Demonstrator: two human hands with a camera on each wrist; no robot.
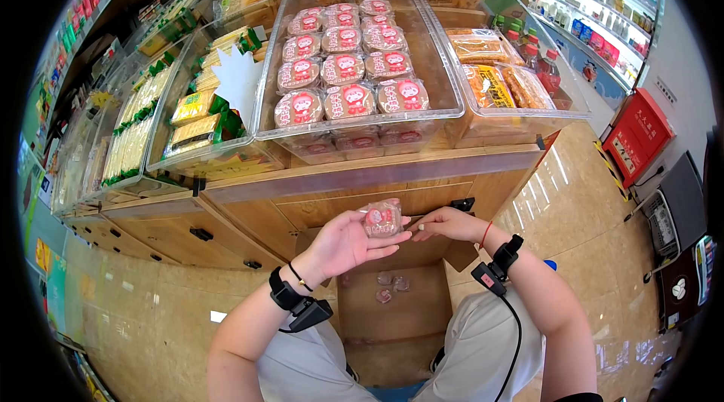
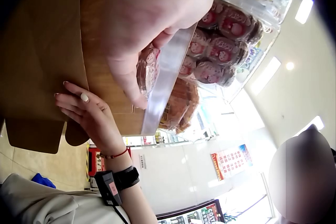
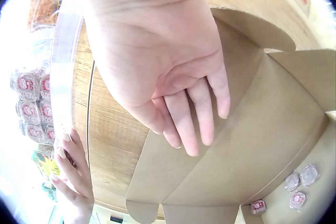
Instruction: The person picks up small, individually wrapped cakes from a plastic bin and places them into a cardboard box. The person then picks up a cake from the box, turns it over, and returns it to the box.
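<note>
A round wrapped pastry point(image 1: 383, 219) with a pink cartoon label lies at the fingers of my left hand point(image 1: 345, 245), palm up in the head view. In the left wrist view, the thumb and fingers curve about the pastry point(image 2: 149, 69). My right hand point(image 1: 446, 222) is close to the left fingertips, over a cardboard box flap. Its fingers are relaxed with nothing in them, as the right wrist view shows of the hand point(image 3: 163, 71). Below both hands stands an open cardboard box point(image 1: 426, 304) with several small wrapped pieces point(image 1: 400, 283) at its bottom.
Ahead, a clear bin point(image 1: 362, 126) holds rows of matching pastries point(image 1: 342, 38) on a wooden display counter point(image 1: 317, 206). Other bins hold bagged snacks point(image 1: 483, 85) and packaged sticks point(image 1: 192, 134). A red box point(image 1: 637, 134) stands at the right wall. My knees flank the carton.
</note>
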